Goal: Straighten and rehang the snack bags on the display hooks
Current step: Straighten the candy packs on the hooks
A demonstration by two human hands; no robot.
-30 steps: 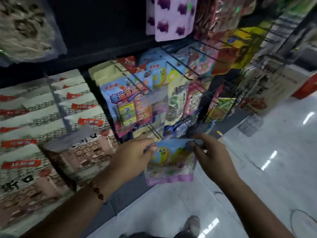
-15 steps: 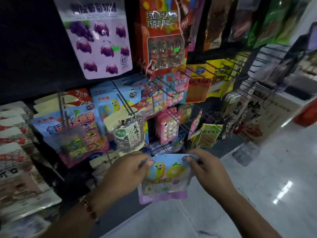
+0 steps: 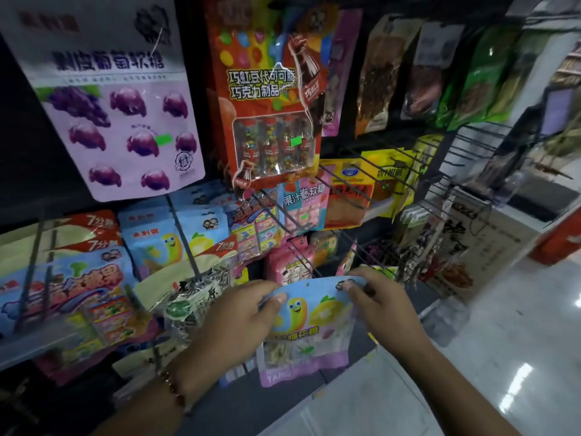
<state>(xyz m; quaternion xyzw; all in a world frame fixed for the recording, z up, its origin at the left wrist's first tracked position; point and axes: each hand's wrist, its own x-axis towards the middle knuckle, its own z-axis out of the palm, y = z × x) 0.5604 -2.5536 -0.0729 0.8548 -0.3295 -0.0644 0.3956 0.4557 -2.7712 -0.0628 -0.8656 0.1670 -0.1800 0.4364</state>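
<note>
Raised since the earlier frame: soft blue-and-pink plastic marshmallow bag [image 3: 306,325], upright, long axis vertical, top corners pinched by left hand [image 3: 239,322] and right hand [image 3: 382,305]. Its hang hole sat just below the black wire display hooks [image 3: 301,256].

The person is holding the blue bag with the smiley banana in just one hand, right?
Not quite. The head view shows both hands on the blue bag: the left hand holds its left edge and the right hand pinches its top right corner.
</note>
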